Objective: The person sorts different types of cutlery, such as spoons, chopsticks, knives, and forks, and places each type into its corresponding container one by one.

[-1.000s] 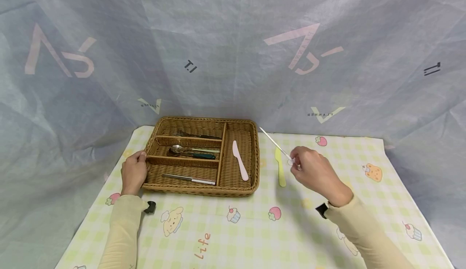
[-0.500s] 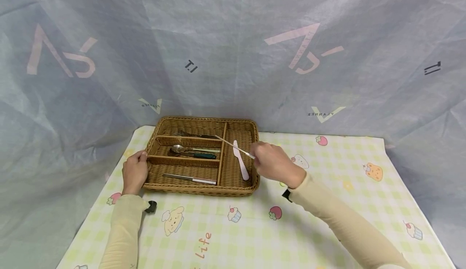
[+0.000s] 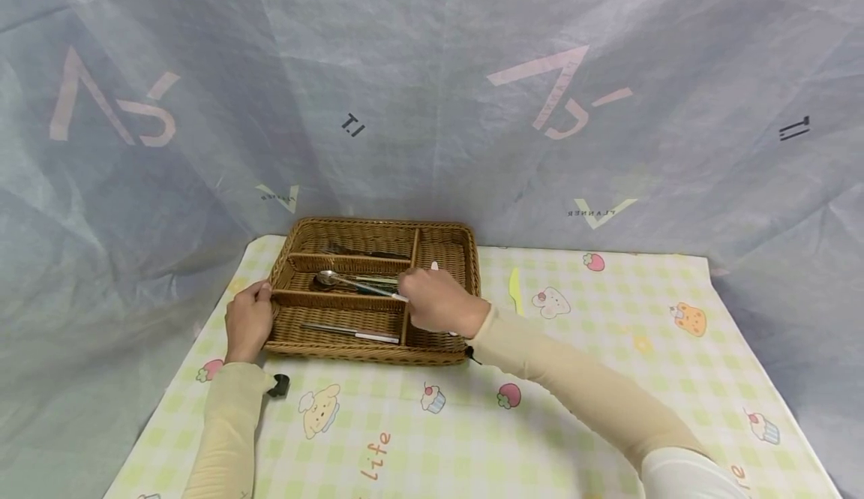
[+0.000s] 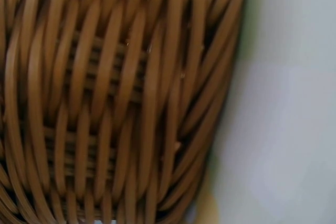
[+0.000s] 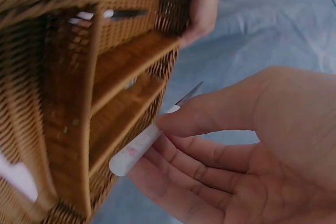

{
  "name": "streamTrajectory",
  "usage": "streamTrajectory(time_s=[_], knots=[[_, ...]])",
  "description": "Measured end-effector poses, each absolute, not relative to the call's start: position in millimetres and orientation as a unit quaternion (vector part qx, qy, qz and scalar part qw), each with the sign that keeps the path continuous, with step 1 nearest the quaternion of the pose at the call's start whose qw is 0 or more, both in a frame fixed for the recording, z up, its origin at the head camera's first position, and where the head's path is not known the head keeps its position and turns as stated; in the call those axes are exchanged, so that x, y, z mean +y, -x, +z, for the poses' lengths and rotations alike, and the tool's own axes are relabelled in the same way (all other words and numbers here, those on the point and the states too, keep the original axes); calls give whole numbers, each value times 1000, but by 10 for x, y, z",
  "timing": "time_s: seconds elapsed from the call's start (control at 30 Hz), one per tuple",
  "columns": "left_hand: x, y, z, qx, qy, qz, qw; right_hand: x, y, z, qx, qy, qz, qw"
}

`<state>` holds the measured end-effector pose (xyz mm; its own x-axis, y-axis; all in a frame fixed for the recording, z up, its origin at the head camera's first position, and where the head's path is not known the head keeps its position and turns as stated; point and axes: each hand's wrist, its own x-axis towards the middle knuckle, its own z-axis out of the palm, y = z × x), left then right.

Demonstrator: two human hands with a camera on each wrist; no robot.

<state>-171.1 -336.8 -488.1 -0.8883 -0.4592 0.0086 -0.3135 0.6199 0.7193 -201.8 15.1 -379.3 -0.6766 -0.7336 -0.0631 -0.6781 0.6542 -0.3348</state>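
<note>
In the head view, my left hand [image 3: 248, 323] holds the left rim of a brown wicker cutlery tray [image 3: 371, 356]. My right hand [image 3: 439, 302] is over the tray near its long divider. It pinches the white, pink-patterned handle [image 5: 134, 153] of a slim knife, whose metal blade [image 5: 189, 94] points away in the right wrist view. A spoon [image 3: 325, 278] and other cutlery lie in the middle compartment, partly behind the held knife and hand. A white-handled knife [image 3: 351, 332] lies in the front compartment. The pink plastic knife [image 3: 434, 266] in the right compartment is mostly hidden by my hand.
Dark-handled cutlery [image 3: 367, 252] lies in the back compartment. A yellow plastic knife [image 3: 516, 290] lies on the checked tablecloth [image 3: 574, 409] right of the tray. Grey cloth [image 3: 432, 109] hangs behind the table. The left wrist view shows the wicker wall [image 4: 115, 93] close up.
My right hand has moved left from beside the yellow knife, across the tray's right rim, to over the divider, carrying the white-handled knife. My left hand stays on the left rim.
</note>
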Motion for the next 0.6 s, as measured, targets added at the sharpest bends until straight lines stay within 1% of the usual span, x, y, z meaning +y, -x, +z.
streamTrajectory(time_s=[0.3, 0.6], knots=[[-3365, 1709, -4887, -895, -216, -378, 98, -323, 2001, -3977, 896, 402, -123, 143], [-3367, 1710, -4887, -895, -217, -377, 99, -604, 1937, -4122, 891, 418, -103, 144]])
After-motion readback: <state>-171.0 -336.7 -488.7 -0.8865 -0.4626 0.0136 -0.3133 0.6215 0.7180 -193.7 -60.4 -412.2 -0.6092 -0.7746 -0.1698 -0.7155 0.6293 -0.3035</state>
